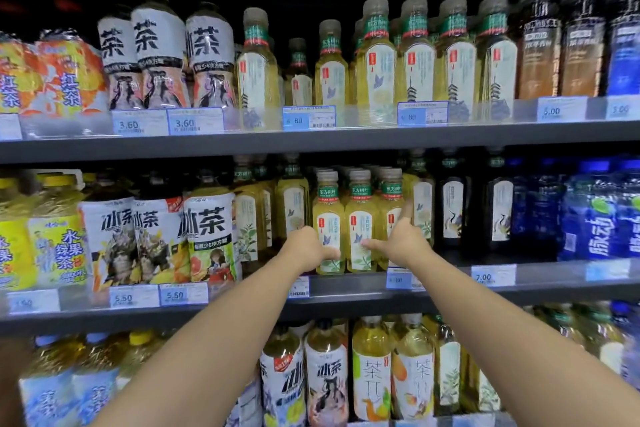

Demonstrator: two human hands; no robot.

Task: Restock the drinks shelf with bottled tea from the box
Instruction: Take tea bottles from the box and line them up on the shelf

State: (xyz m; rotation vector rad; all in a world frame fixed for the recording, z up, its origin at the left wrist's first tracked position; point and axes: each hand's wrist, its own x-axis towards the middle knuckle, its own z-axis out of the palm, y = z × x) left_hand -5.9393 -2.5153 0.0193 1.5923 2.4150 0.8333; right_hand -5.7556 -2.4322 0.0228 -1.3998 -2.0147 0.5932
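Observation:
Three small bottles of yellow tea with green neck bands stand in a row at the front of the middle shelf. My left hand is wrapped around the side of the left bottle, with the thumb across its label. My right hand lies spread against the right bottle. Its thumb points up along that bottle's right side and its forefinger reaches across the middle bottle. More of the same bottles stand behind them. The box is out of view.
Taller tea bottles stand left of the row and dark bottles right of it. Blue drinks fill the far right. The upper shelf and the lower shelf are packed with bottles. Price tags line the shelf edges.

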